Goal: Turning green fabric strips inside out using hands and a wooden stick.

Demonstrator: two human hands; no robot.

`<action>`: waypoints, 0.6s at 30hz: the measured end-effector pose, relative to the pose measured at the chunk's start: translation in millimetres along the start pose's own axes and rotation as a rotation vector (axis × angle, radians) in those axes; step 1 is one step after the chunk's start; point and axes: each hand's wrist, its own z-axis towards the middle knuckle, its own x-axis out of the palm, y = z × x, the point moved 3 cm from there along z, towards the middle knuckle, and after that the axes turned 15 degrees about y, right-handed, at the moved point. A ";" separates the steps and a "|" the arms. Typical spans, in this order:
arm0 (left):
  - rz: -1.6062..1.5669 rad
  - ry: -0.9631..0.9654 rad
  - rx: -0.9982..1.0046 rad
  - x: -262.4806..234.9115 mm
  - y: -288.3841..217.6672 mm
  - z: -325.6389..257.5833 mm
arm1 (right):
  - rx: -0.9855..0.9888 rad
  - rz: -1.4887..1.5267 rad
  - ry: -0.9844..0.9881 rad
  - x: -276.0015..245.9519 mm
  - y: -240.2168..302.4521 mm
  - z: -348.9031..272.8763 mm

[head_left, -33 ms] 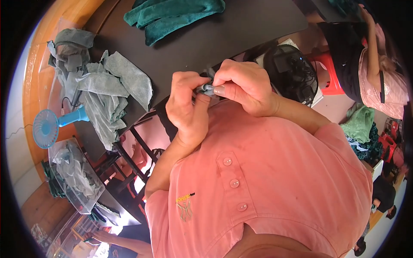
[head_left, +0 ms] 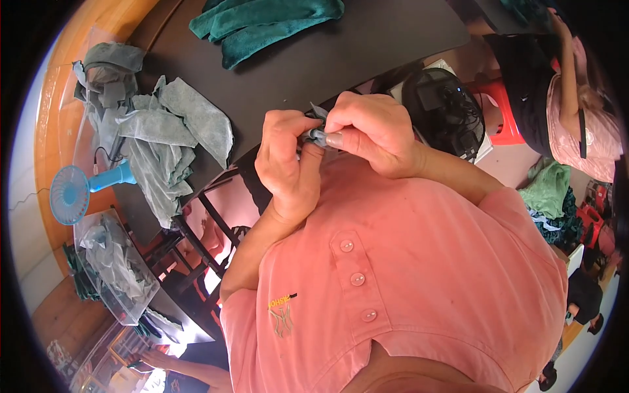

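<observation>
In front of my chest, at the table's near edge, my left hand (head_left: 291, 160) and my right hand (head_left: 373, 134) are closed around the same small piece of grey fabric (head_left: 316, 136). Thumbs and fingertips pinch it from both sides, and it looks folded or rolled. A pointed grey end sticks up between the hands. My fingers hide most of the piece, so its full shape cannot be made out. Several grey fabric pieces (head_left: 157, 124) lie heaped on the table to the left. Dark green plush strips (head_left: 268, 29) are stacked at the far side.
A blue fan (head_left: 70, 195) stands left of the grey heap. Below it, a clear bin (head_left: 134, 318) holds more grey fabric. Beyond my right arm are a black tray with cables (head_left: 439, 108), a red stool (head_left: 501, 114) and another person (head_left: 534, 92). A second person's arm (head_left: 196, 370) shows lower left.
My left hand has shifted very slightly right. The pointed end of the grey fabric stands out more clearly between my hands. Both hands keep their pinch.
</observation>
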 end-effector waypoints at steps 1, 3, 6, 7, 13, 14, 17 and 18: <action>0.151 0.038 0.028 -0.2 -2.4 0.3 | -0.028 -0.044 0.032 -0.3 1.9 1.1; 0.038 -0.005 0.010 0.5 3.6 1.3 | -0.013 -0.040 0.072 1.6 2.9 0.7; -0.269 -0.075 -0.032 4.2 6.7 -3.5 | -0.019 -0.026 0.082 6.4 0.8 0.5; -0.462 -0.103 -0.060 5.5 7.9 -5.1 | -0.040 -0.012 0.054 6.5 0.5 0.2; -0.371 -0.107 -0.059 1.9 7.5 -0.9 | 0.079 0.032 -0.040 5.1 3.9 -0.4; -0.277 -0.082 -0.008 2.3 6.4 -0.4 | 0.081 0.032 -0.043 5.2 2.0 0.4; -0.299 -0.099 -0.062 5.4 2.8 -0.9 | 0.075 0.109 0.004 3.1 -2.5 2.1; -0.298 -0.099 -0.065 3.8 2.3 0.1 | 0.028 0.079 0.030 2.3 -0.1 3.8</action>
